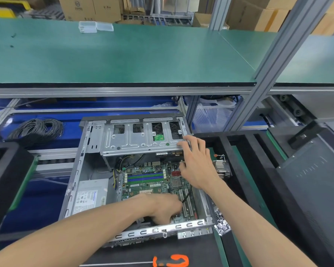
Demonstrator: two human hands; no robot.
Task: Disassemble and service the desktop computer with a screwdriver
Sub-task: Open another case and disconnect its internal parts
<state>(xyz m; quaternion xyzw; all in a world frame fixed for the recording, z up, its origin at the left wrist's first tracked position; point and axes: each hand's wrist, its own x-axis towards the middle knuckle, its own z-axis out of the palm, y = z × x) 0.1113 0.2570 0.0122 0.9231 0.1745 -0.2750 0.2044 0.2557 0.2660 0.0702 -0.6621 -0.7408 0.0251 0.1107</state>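
Observation:
An open desktop computer case (73, 174) lies on the black mat, its green motherboard (148, 182) exposed. My left hand (162, 207) reaches down into the case's near side, fingers curled low over the board by the white slots; what it holds is hidden. My right hand (195, 162) rests on the right end of the raised metal drive cage (135, 139), fingers spread on its edge and thumb near the board. An orange-and-black screwdriver (170, 261) lies untouched on the mat at the bottom edge. A silver power supply (91, 195) sits in the case's left part.
A finned heatsink (222, 167) lies just right of the case. A coil of black cable (37, 130) sits at the far left. Black foam trays (258, 170) flank the case, and a dark case panel (316, 180) lies at the right. A green shelf (123, 54) spans above.

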